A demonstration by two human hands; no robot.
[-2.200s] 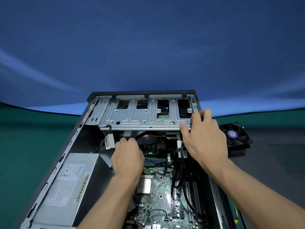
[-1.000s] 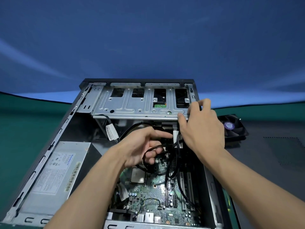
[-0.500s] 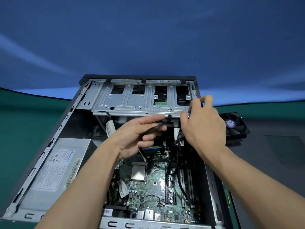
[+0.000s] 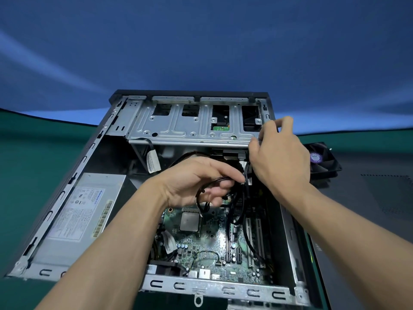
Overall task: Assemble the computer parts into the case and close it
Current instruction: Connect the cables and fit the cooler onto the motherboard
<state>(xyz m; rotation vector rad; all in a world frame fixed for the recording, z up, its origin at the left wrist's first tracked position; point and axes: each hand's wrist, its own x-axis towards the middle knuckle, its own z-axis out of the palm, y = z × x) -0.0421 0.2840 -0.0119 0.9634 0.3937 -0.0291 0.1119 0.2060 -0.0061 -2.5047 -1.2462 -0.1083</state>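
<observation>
We are working over the open computer case (image 4: 73,175), which is lying on its side on the green table surface (image 4: 33,164) with its side panel off. Our left hand (image 4: 194,182) is hovering above the motherboard (image 4: 207,240), its fingers curling round a looped black cable (image 4: 209,186) and pinching it just above the bare processor (image 4: 190,221). Our right hand (image 4: 279,157) is reaching to the near right corner of the metal drive cage (image 4: 192,128), its thumb and fingers curling onto the cage's edge and gripping it, right beside a bundle of black cables (image 4: 247,177) hanging down toward the expansion slots (image 4: 254,238). The grey power supply (image 4: 80,218) is sitting in the case's left half, its label facing up. A loose black case fan (image 4: 321,159) with a purple hub is lying on the table to the right of the case, just behind our right hand.
</observation>
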